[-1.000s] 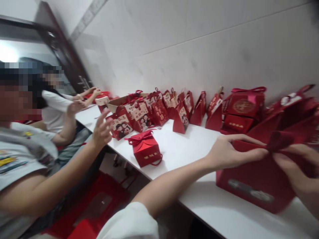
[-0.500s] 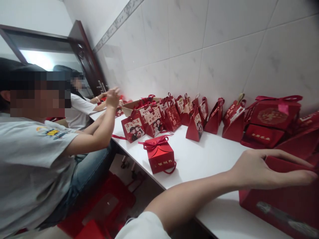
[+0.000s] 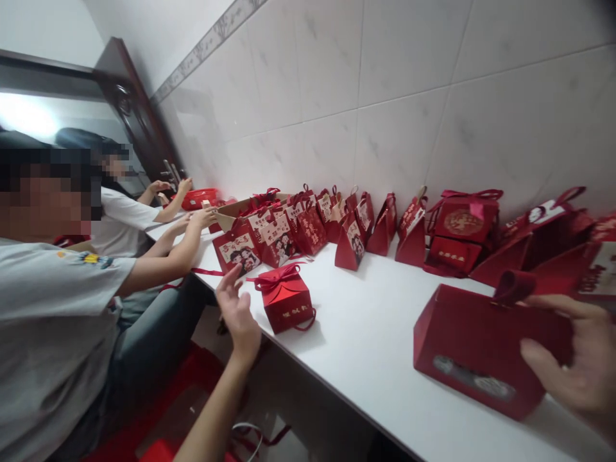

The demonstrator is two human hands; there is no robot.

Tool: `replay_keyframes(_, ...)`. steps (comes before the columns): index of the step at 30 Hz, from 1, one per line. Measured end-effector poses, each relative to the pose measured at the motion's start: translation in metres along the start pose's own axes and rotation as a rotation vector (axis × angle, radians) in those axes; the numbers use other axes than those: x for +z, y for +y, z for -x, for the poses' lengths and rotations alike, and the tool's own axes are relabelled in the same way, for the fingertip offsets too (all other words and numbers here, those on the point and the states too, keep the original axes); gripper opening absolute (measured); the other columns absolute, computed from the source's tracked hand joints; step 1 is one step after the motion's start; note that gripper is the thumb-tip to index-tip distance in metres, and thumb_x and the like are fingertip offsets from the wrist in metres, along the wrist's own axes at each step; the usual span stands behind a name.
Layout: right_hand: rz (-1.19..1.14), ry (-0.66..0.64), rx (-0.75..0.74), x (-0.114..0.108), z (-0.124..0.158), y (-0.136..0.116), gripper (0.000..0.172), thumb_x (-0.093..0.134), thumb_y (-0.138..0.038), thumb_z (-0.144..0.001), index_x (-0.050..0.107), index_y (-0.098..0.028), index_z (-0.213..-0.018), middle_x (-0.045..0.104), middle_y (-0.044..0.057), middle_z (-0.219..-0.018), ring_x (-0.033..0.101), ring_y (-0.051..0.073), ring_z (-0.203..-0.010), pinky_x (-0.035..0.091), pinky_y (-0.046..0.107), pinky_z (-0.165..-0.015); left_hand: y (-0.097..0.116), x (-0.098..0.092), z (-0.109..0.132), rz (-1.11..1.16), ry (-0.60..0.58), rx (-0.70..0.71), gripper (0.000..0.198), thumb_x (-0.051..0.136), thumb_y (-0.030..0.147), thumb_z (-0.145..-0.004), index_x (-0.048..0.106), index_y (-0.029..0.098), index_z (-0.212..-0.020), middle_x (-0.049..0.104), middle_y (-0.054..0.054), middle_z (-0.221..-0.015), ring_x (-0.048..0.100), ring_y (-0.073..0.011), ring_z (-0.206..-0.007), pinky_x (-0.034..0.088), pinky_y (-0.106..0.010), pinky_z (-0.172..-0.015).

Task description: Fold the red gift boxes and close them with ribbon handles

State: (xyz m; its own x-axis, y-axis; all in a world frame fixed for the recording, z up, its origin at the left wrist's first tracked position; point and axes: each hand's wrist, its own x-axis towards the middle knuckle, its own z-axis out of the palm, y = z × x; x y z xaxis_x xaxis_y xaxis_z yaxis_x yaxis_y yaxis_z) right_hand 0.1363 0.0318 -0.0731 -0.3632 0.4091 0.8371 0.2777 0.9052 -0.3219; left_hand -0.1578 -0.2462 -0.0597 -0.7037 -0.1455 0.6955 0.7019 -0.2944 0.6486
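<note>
My right hand (image 3: 572, 359) grips the right end of a dark red box (image 3: 486, 350) with a ribbon loop on top and a silvery pattern on its side. The box rests on the white table at the right. Over the table's front edge my left hand (image 3: 239, 314) is raised with nothing in it, its fingers apart. Just right of it stands a bright red box (image 3: 285, 298) with a bow on top and a cord at its side. A row of red triangular boxes (image 3: 350, 242) with ribbon loops stands behind.
Two people sit at the left, and one reaches with a hand (image 3: 205, 218) over the white table (image 3: 356, 327). A red basket (image 3: 199, 197) stands at the far end. Stacked red boxes (image 3: 462, 221) stand near the tiled wall. A red stool (image 3: 158, 401) is below.
My left hand has left the dark red box and moved left. My right hand has come into view, holding that box. The view has turned right, and the nearer person's hands are lower.
</note>
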Motion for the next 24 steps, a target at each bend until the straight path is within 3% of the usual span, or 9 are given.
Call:
replay_keyframes(2, -0.074, -0.01, -0.066, -0.002, -0.006, -0.007, 0.039, 0.052, -0.025, -0.07, 0.047, -0.032, -0.108, 0.06, 0.007, -0.095, 0.062, 0.025, -0.076, 0.048, 0.038, -0.059, -0.018, -0.008, -0.008, -0.052, -0.139, -0.317, 0.039, 0.047, 0.043, -0.083, 0.05, 0.019, -0.113, 0.06, -0.008, -0.115, 0.052, -0.0216, -0.118, 0.038, -0.035, -0.101)
replay_keyframes(4, -0.121, -0.002, -0.046, -0.001, -0.008, -0.011, 0.04, 0.054, -0.022, -0.068, 0.049, -0.033, -0.106, 0.059, 0.008, -0.091, 0.06, 0.024, -0.073, 0.046, 0.04, -0.059, -0.024, -0.009, -0.007, -0.056, -0.25, -0.473, 0.044, 0.043, 0.05, -0.083, 0.052, 0.017, -0.11, 0.062, -0.009, -0.108, 0.058, -0.0236, -0.109, 0.044, -0.036, -0.094)
replay_keyframes(7, -0.171, 0.017, 0.037, 0.003, -0.006, -0.013, 0.041, 0.059, -0.022, -0.067, 0.051, -0.033, -0.106, 0.059, 0.009, -0.092, 0.059, 0.024, -0.072, 0.046, 0.042, -0.062, -0.01, -0.004, 0.014, -0.064, -0.326, -0.523, 0.041, 0.056, 0.047, -0.078, 0.055, 0.016, -0.105, 0.064, -0.008, -0.102, 0.06, -0.023, -0.101, 0.046, -0.034, -0.089)
replay_keyframes(12, -0.219, 0.067, 0.17, 0.021, 0.006, -0.021, 0.06, 0.064, -0.029, -0.072, 0.04, -0.026, -0.127, 0.053, 0.017, -0.116, 0.061, 0.027, -0.09, 0.051, 0.044, -0.077, 0.042, 0.005, 0.079, -0.156, -0.501, -0.596, 0.044, 0.057, 0.046, -0.082, 0.049, 0.018, -0.115, 0.061, -0.008, -0.108, 0.059, -0.0221, -0.098, 0.047, -0.035, -0.087)
replay_keyframes(16, -0.197, -0.029, 0.205, 0.035, 0.005, -0.03, 0.077, 0.058, -0.042, -0.081, 0.02, -0.021, -0.143, 0.044, 0.019, -0.134, 0.053, 0.031, -0.117, 0.046, 0.053, -0.095, 0.079, 0.008, 0.125, -0.065, -0.779, -0.598, 0.046, 0.057, 0.044, -0.084, 0.046, 0.021, -0.123, 0.056, -0.009, -0.119, 0.058, -0.0221, -0.103, 0.047, -0.033, -0.087)
replay_keyframes(19, -0.176, -0.179, 0.172, 0.028, -0.006, -0.03, 0.077, 0.053, -0.058, -0.081, 0.027, -0.022, -0.144, 0.038, 0.016, -0.143, 0.04, 0.033, -0.131, 0.034, 0.057, -0.106, 0.09, 0.007, 0.141, 0.071, -1.01, -0.555, 0.031, 0.052, 0.037, -0.089, 0.05, 0.023, -0.117, 0.06, -0.007, -0.108, 0.061, -0.0191, -0.095, 0.049, -0.031, -0.084)
replay_keyframes(21, -0.207, -0.202, 0.192, 0.008, -0.01, -0.03, 0.07, 0.044, -0.067, -0.083, 0.041, -0.024, -0.139, 0.04, 0.013, -0.143, 0.039, 0.031, -0.132, 0.031, 0.056, -0.109, 0.089, 0.008, 0.145, 0.071, -1.041, -0.479, 0.027, 0.052, 0.033, -0.089, 0.051, 0.023, -0.114, 0.06, -0.006, -0.105, 0.06, -0.0185, -0.094, 0.049, -0.031, -0.084)
replay_keyframes(24, -0.369, -0.122, 0.316, -0.036, 0.005, -0.041, 0.062, 0.03, -0.071, -0.087, 0.06, -0.028, -0.121, 0.047, 0.009, -0.137, 0.045, 0.028, -0.128, 0.037, 0.049, -0.106, 0.082, 0.018, 0.146, 0.01, -1.002, -0.321, 0.041, 0.059, 0.029, -0.085, 0.046, 0.026, -0.124, 0.052, -0.008, -0.123, 0.053, -0.0222, -0.113, 0.048, -0.034, -0.089)
